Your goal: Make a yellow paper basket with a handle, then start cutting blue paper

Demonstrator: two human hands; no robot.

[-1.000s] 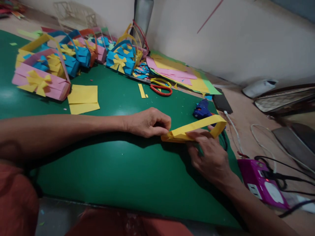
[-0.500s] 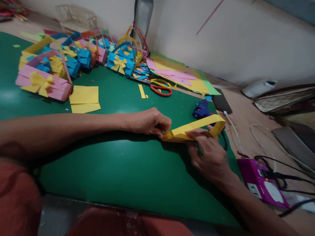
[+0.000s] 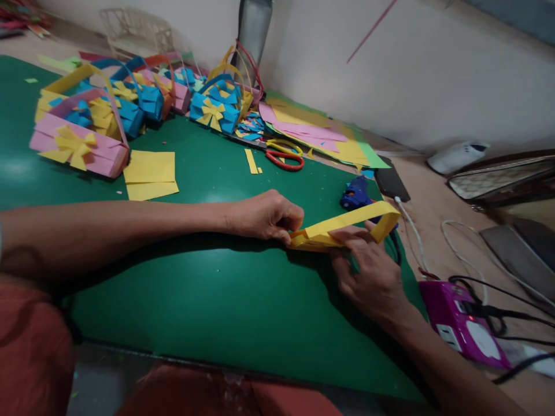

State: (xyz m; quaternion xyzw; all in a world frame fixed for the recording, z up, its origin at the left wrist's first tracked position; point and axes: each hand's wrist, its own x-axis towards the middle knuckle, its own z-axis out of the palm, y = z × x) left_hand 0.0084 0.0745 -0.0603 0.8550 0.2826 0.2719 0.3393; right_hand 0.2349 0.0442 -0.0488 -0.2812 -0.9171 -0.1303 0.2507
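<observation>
A yellow paper basket (image 3: 318, 237) lies on its side between my hands, its strip handle (image 3: 347, 218) looping away to the right. My left hand (image 3: 273, 216) pinches the basket's left end between thumb and curled fingers. Around its right part is my right hand (image 3: 368, 266), fingers bent over the near side and a fingertip showing behind the handle. Just beyond the handle rests a blue glue gun (image 3: 355, 193). A folded yellow paper piece (image 3: 151, 175) lies flat past my left forearm.
Finished paper baskets (image 3: 80, 141) with bows crowd the back left of the green table (image 3: 195, 312). Red and yellow scissors (image 3: 284, 159), coloured paper sheets (image 3: 312, 127) and a phone (image 3: 392, 180) lie along the back. A purple power strip (image 3: 462, 323) with cables sits at right.
Hands and basket hold nearly the same pose. The whole view has shifted very slightly; nothing was taken up or let go.
</observation>
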